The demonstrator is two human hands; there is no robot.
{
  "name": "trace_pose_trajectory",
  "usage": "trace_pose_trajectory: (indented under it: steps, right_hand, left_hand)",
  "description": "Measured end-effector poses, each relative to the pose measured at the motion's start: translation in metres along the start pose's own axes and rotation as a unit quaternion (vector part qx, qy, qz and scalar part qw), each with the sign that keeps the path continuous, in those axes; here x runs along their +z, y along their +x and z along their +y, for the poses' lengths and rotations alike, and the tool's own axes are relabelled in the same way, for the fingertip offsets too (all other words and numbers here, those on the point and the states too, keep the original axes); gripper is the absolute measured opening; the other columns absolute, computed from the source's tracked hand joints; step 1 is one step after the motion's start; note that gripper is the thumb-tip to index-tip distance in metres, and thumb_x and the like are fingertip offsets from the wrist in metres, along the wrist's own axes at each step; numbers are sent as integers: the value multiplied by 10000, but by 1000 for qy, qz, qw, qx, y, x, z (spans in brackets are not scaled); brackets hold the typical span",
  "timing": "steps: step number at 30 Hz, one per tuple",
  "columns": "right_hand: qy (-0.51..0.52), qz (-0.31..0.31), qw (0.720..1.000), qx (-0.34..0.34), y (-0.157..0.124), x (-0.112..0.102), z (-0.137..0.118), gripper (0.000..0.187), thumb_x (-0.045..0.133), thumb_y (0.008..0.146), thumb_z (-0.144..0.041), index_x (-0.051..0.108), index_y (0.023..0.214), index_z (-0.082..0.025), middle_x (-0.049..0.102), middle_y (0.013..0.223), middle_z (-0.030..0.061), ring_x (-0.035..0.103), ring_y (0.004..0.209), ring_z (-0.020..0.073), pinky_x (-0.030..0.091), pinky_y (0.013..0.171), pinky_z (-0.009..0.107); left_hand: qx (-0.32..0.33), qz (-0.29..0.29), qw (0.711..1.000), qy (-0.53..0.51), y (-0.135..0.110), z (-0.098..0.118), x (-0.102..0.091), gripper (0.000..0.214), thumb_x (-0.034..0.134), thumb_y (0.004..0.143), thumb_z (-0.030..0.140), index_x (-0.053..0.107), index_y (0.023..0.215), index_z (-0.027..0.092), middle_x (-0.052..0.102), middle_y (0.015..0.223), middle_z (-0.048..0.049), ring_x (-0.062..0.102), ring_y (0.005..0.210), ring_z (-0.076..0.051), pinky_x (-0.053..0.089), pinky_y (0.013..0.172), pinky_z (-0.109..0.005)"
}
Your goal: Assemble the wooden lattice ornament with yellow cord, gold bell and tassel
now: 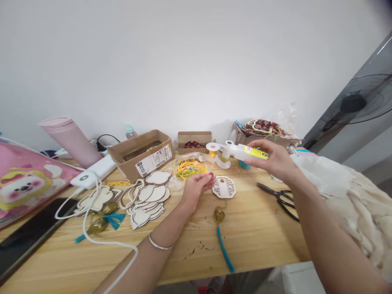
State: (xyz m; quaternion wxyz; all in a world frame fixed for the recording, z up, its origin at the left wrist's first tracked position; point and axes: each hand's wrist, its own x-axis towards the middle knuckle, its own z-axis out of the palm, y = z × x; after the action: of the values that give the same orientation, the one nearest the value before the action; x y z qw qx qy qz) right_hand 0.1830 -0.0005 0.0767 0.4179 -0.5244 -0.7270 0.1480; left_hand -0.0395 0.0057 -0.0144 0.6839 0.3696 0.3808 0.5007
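Observation:
My right hand (272, 157) is wrapped round a white glue bottle (249, 152) with a yellow label. The bottle lies almost level in the air, its narrow end toward the left. My left hand (198, 188) is pinched closed beside a pale wooden plaque (224, 188) with dark lattice edges and a small orange-red ornament. Something small and red shows at the left fingertips; I cannot tell whether it is a held piece or a nail. Below the plaque lies an olive-brown bead (219, 214) with a blue tassel (225, 251).
Black scissors (280, 198) lie at right, near cream cloth (352, 204). Wooden cutouts (150, 198), an open cardboard box (143, 157) and a white cable (107, 241) are at left. Behind are yellow cords (191, 168) and thread spools (225, 157). A fan (355, 102) stands far right.

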Motion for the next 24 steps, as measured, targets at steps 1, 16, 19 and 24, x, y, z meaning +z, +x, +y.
trace_pose_trajectory:
  steps: [1,16,19,24]
  right_hand:
    - [10,4,1000,1,1,-5,-5,391,678,612,-394,582,937,-199,603,950,42,546,840,208,435,709,315]
    - [362,177,910,101,-7,33,20,328,666,595,-417,539,833,-230,586,834,6,552,705,137,448,553,256]
    - [403,207,883,118,-5,38,23,294,510,729,-505,509,823,-227,572,786,2,463,501,77,369,407,210]
    - [546,229,792,149,-6,35,15,313,312,864,-456,490,825,-201,575,778,4,286,357,13,245,308,158]
  left_hand:
    - [-7,-1,1000,5,-1,0,0,210,694,629,252,667,763,93,686,770,-90,629,679,-126,511,690,-241]
    - [-41,4,999,-7,-10,7,10,109,636,688,186,651,767,113,683,844,-77,630,791,-146,496,767,-270]
    - [-47,20,999,12,-10,7,12,125,663,657,203,658,749,119,688,823,-66,632,766,-140,488,782,-270]
    - [-53,22,996,74,-5,2,11,182,699,617,258,660,731,122,694,790,-63,631,799,-159,474,791,-262]
